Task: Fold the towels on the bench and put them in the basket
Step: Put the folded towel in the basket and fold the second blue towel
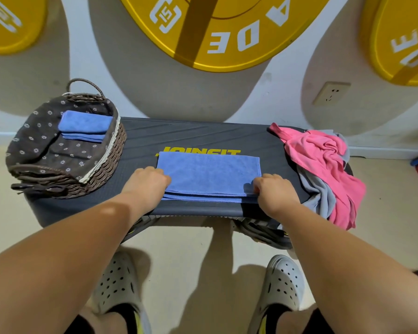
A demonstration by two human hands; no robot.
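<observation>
The person is standing in front of the bench (179,133) and bending over a blue towel (210,173), which is lying flat in the middle of it, already doubled, with its layered edges toward the person. The left hand (147,182) is curling its fingers on the near left corner and the right hand (274,191) is pinching the near right corner. Both are closed on the cloth, though the left fingertips are partly hiding under the hand.

I am thinking the step in hand is the next fold. To do it well, each hand should be taking all the layers together, lifting both corners at equal height, laying them exactly on the opposite edge, then smoothing the crease. In this way the packet is matching the folded towels (85,125) that are lying in the basket (111,153).

This basket is sitting on the left end of the bench, well apart from the hands. On the right end a pink towel (319,153) and a grey towel (321,196) are waiting in a crumpled heap, partly hanging over the edge. The bench top is dark and ribbed, and probably is not letting the cloth slide.

Behind it, large yellow discs (215,32) are decorating the wall, a socket (331,92) is showing at the right, and the floor (191,261) is looking pale
</observation>
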